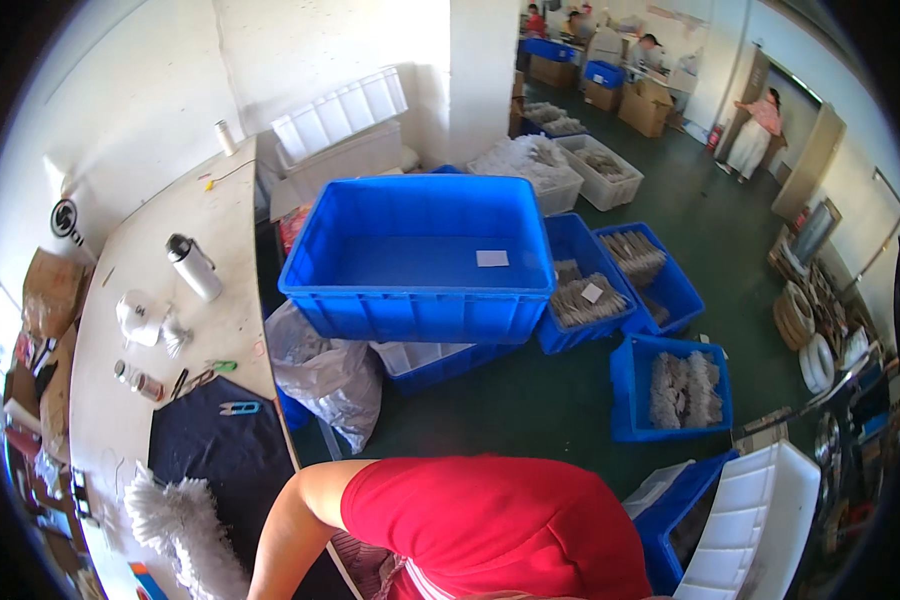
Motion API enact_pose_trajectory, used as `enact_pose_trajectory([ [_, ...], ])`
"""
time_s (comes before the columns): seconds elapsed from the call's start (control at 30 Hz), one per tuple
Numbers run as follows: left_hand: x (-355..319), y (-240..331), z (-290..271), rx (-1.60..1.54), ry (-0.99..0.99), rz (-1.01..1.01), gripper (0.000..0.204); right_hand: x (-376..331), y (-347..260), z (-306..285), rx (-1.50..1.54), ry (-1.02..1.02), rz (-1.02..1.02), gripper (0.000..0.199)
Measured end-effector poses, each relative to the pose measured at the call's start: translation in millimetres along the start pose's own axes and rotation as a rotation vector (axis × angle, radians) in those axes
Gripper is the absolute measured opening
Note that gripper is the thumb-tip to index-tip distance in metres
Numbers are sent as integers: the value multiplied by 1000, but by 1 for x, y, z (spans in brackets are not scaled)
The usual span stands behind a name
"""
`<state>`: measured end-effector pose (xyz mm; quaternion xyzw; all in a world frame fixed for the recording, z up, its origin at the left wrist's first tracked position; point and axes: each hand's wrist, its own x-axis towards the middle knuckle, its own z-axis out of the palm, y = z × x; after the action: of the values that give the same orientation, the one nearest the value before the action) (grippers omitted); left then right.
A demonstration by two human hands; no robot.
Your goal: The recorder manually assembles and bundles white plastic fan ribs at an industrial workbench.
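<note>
Neither of my hands shows in the picture. One bare forearm of mine, below a red sleeve (490, 515), bends over the table edge and leaves through the lower edge. Close to that forearm lies a fluffy white-grey piece (185, 525), partly on a dark cloth (215, 450). On the cloth rests a pair of blue thread snips (239, 408). Just beyond are a green-handled tool (222, 366) and a small jar (148, 386). Farther up the pale table (135, 245) stands a steel flask (194, 267), with a white rounded thing (140, 317) nearer me.
A large blue bin (420, 315) holding a white slip stands right of the table, beside a grey plastic sack (325, 375). More blue bins (620, 400) with fluffy bundles sit on the green floor. A white crate (755, 525) leans at lower right. People (760, 125) are in the background.
</note>
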<state>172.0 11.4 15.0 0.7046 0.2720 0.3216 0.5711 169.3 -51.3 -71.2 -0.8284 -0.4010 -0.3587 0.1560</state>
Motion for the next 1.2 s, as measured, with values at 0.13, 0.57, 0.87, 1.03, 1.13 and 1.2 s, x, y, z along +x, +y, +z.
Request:
enact_pose_trajectory([
  [0.13, 13, -63, -48, -45, 7, -121, 31, 31, 49, -38, -51, 31, 76, 28],
  [0.57, -49, -144, -216, -221, -85, -354, 44, 5, -35, -29, 1355, -1130, -172, 24],
  [0.87, -70, -48, -127, 89, -216, -300, 36, 26, -5, 20, 2041, -1641, 476, 25],
  [1.03, -99, -69, -152, -315, -164, -621, 75, 15, -41, 37, 1889, -1788, 409, 23],
  [1.13, -104, -76, -164, -275, -238, -597, 79, 20, -46, 38, 1696, -1893, 327, 28],
  [1.2, -107, -83, -168, -287, -266, -565, 80, 29, -46, 44, 1566, -1932, 228, 31],
])
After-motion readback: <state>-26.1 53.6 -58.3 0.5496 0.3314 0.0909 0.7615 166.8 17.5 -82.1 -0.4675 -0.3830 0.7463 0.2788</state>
